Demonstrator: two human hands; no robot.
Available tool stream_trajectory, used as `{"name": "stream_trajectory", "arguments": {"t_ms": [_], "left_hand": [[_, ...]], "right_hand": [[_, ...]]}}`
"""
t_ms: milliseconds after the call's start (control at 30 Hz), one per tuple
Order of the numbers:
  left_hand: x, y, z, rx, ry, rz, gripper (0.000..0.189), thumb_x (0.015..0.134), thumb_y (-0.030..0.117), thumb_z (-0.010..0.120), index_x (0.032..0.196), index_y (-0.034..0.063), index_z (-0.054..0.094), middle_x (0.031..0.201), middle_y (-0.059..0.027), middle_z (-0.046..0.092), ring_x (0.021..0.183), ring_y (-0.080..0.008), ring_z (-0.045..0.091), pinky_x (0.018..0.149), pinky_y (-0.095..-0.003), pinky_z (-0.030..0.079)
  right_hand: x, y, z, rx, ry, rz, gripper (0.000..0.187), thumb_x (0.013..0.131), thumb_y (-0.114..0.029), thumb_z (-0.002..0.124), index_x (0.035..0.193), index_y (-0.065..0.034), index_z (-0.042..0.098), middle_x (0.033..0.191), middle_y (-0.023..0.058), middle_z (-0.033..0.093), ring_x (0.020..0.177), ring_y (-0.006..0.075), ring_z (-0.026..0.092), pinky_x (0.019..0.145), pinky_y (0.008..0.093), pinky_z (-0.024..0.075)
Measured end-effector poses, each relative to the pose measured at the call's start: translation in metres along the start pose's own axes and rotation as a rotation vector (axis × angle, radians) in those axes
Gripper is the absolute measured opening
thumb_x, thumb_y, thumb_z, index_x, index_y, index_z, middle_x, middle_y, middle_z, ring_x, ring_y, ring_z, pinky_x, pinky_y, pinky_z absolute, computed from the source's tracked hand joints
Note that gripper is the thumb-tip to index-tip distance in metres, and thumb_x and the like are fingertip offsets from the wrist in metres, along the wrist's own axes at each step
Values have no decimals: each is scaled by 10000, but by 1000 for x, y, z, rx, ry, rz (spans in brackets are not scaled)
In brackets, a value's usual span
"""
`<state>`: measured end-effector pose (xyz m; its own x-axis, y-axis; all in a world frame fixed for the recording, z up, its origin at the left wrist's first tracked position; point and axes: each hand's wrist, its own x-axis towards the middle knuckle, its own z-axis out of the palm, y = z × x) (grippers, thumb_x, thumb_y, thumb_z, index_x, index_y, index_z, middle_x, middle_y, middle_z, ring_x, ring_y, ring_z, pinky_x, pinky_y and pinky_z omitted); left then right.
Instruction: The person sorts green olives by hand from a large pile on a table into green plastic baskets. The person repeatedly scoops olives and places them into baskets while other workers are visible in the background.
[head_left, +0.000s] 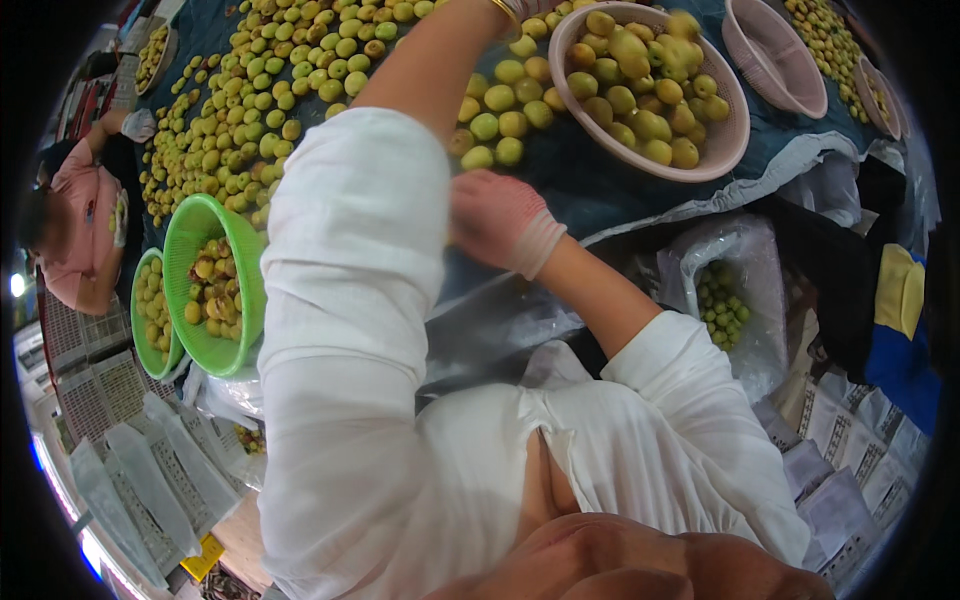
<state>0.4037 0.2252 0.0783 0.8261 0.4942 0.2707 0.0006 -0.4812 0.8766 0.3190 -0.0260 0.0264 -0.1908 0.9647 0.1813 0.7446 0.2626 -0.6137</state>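
Note:
My left hand (531, 7) is mostly cut off by the top edge; a pale glove and a gold bracelet show, but not its fingers. Its arm reaches across above my right hand (501, 223), which wears a reddish-white glove. The right fingers are curled and partly hidden behind the white left sleeve, so any hold is unclear. Yellow-green and brownish round fruits, apparently jujubes (498, 98), lie loose on the dark sheet (559, 161) just beyond the right hand. Beside them stands a pink plastic basket (739, 142) with many such fruits, a few blurred by motion near its far side.
Green baskets (253, 270) with fruit stand at left, the nearer one holding browner fruits. An empty pink basket (810, 90) lies at upper right. A plastic-lined container (769, 300) holds greener fruits. A co-worker (82, 217) in pink is at far left. Stacked crates (847, 517) stand lower right.

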Motion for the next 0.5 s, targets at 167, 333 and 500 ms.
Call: {"name": "stream_trajectory", "arguments": {"t_ms": [167,333,500], "left_hand": [[-30,-55,29,1107,-97,-5,432,929,293,621,1356,238,585,1330,-81,612,1131,-307,640,920,-409,552],[-68,-67,23,968,-249,-238,312,956,281,558,1248,218,646,1347,-107,586,1210,-332,594,1041,-437,480],[-87,-48,-11,964,-388,-341,271,943,231,579,1195,165,652,1297,-138,608,1158,-341,610,1013,-429,490]], "right_hand": [[2,-6,-10,-22,-117,111,283,868,-243,633,1117,-119,684,1124,133,671,1069,332,631,907,421,547],[3,-6,-9,-31,-141,146,295,869,-249,638,1129,-116,680,1154,146,671,1076,328,630,924,410,539],[0,0,-2,38,42,-55,221,835,-204,662,1029,-105,702,1052,105,680,1030,315,638,876,420,543]]}}
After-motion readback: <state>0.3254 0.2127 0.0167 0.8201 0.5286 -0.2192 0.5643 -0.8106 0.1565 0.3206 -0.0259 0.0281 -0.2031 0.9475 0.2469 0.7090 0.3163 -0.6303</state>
